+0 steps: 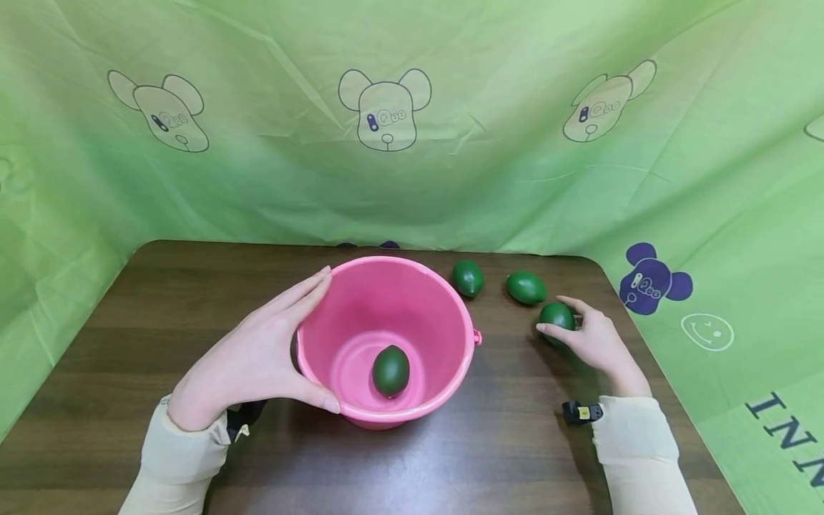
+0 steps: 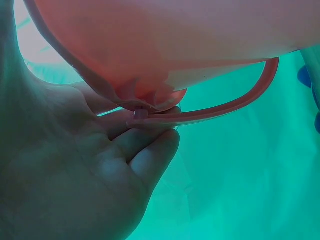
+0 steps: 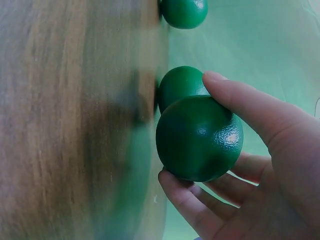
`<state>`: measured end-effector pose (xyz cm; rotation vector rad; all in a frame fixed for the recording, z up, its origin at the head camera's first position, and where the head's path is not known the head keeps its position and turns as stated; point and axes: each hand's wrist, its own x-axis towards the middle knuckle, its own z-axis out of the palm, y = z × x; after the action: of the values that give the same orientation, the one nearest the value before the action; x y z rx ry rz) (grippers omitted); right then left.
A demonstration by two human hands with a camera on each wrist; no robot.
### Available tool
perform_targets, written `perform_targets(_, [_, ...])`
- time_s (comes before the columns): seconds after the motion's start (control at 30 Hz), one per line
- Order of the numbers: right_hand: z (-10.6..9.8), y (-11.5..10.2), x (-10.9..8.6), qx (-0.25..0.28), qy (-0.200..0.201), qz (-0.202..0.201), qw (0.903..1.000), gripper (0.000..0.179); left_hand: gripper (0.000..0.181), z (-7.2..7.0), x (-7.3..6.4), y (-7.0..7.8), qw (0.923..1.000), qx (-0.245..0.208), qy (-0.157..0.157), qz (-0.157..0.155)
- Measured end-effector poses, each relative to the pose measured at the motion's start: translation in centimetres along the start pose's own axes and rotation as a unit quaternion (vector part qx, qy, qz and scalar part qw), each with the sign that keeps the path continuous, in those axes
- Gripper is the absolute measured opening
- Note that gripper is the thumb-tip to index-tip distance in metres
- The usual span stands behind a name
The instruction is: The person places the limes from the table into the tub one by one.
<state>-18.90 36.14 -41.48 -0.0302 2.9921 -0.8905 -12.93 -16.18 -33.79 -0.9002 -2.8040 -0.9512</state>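
A pink bucket (image 1: 460, 372) stands on the table with one dark green lime (image 1: 390, 371) on its bottom. My left hand (image 1: 257, 350) grips the bucket by its left side, thumb on the front of the rim and fingers along the outside. From the left wrist, the fingers (image 2: 155, 150) show beside the joint of the curved handle (image 2: 225, 109). On the right, my right hand (image 1: 599, 340) pinches another green lime (image 3: 200, 140) between thumb and fingers, close over the tabletop. Two more limes lie behind it, one near (image 1: 526, 287) and one farther left (image 1: 467, 277).
The dark wooden table (image 1: 502, 458) has rounded back corners. Close behind it hangs a green cloth (image 1: 270, 179) printed with bear heads, which also runs along both sides. A black wrist strap (image 1: 581, 412) sits at my right cuff.
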Motion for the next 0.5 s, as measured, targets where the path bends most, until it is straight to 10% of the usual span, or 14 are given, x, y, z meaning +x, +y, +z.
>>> perform_targets(0.5, [-0.04, -0.32, -0.24, 0.011, 0.037, -0.010, 0.9992, 0.077, 0.144, 0.03, -0.05, -0.05, 1.0000, 0.000, -0.001, -0.002])
